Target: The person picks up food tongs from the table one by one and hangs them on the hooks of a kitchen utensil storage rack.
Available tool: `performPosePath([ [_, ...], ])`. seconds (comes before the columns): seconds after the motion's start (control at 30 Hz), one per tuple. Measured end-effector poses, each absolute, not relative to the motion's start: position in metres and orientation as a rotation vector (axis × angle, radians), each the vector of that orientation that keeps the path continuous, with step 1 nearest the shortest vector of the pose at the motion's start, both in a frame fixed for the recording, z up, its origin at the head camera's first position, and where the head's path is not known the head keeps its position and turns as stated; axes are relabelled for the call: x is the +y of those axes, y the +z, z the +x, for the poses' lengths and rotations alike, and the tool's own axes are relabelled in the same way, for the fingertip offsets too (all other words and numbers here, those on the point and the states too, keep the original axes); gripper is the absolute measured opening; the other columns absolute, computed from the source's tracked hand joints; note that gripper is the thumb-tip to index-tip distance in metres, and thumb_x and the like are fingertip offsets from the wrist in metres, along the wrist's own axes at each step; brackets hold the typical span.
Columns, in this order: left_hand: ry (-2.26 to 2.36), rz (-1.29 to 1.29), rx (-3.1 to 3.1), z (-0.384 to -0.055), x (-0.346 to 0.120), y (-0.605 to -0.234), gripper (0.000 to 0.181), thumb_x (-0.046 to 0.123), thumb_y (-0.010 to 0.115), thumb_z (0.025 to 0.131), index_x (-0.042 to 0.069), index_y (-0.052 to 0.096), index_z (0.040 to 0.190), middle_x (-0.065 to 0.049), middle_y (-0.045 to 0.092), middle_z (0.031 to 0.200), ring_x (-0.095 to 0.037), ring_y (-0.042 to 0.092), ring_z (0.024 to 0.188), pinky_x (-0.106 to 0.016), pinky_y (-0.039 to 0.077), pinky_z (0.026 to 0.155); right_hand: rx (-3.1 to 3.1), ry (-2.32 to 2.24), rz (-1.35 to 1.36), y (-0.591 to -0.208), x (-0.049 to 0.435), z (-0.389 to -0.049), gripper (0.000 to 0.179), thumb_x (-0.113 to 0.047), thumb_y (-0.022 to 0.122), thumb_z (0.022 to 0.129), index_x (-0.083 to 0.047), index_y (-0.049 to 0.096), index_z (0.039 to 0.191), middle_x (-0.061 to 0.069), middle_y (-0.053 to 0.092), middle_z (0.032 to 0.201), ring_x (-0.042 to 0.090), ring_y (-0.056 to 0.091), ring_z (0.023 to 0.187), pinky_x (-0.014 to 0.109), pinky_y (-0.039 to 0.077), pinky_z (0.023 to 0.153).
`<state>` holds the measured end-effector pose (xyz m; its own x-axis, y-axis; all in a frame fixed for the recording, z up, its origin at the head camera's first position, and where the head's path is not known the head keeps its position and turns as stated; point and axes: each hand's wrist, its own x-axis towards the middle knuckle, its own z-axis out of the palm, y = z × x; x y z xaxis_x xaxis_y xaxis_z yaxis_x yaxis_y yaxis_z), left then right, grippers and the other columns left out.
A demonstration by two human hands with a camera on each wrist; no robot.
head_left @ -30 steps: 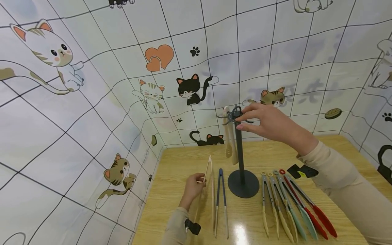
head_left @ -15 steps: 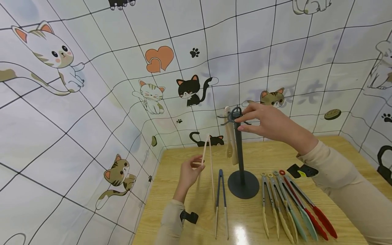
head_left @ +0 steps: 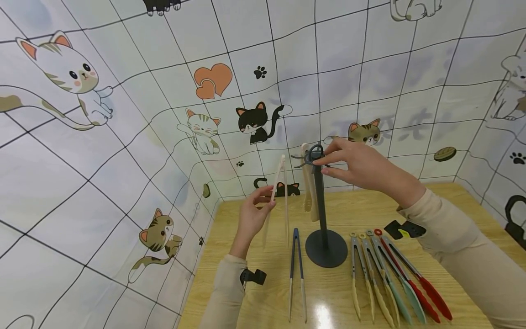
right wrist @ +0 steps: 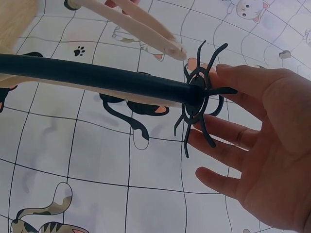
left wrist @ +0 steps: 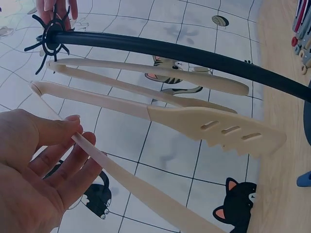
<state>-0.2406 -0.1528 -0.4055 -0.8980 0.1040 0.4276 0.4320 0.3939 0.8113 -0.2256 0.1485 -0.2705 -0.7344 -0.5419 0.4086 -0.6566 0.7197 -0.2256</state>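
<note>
My left hand [head_left: 254, 217] holds beige tongs [left wrist: 214, 128] upright, pinching one leg between thumb and fingers. The other leg, with a slotted, toothed head, spreads away from it. Their joined end points up, left of a dark utensil stand [head_left: 320, 196]. At the stand's top my right hand [head_left: 355, 162] grips the ring of hooks [right wrist: 197, 94] with thumb and fingers. Another pair of beige tongs [left wrist: 150, 73] hangs from the ring. In the head view, part of the ring is hidden behind the right hand's fingers.
Blue-handled tongs [head_left: 292, 260] lie left of the stand's round base [head_left: 318, 256]. Several tongs lie side by side on its right, including a red pair [head_left: 427, 292]. A cat-patterned wall covering [head_left: 242, 41] borders the wooden table [head_left: 230, 219].
My left hand has lifted the beige tongs off the table, up to near the hook ring. The hook ring has turned slightly in my right hand, which stays almost in place.
</note>
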Motion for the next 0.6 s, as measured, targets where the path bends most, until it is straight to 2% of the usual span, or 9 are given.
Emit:
performPosePath([
  [0.27,-1.538,-0.538,-2.299,-0.244,-0.142,-0.393,0.04,0.004,0.072,0.088,0.012,0.067,0.127,-0.016,0.071,0.112,-0.03,0.071,0.096,-0.024,0.059,0.069,-2.619,0.508,0.925,-0.271,0.148,-0.226,0.029,-0.025,0.068,0.094,-0.023,0.072,0.123,0.009,0.06,0.115,0.018,0.06,0.082,0.035,0.048,0.069],
  [0.6,-1.546,-0.533,-2.301,-0.25,-0.133,-0.391,0.038,0.006,0.072,0.088,0.014,0.068,0.126,-0.015,0.071,0.115,-0.032,0.071,0.098,-0.037,0.061,0.078,-2.604,0.492,0.928,-0.272,0.149,-0.226,0.03,-0.024,0.068,0.094,-0.022,0.071,0.124,0.01,0.06,0.115,0.019,0.061,0.081,0.036,0.05,0.069],
])
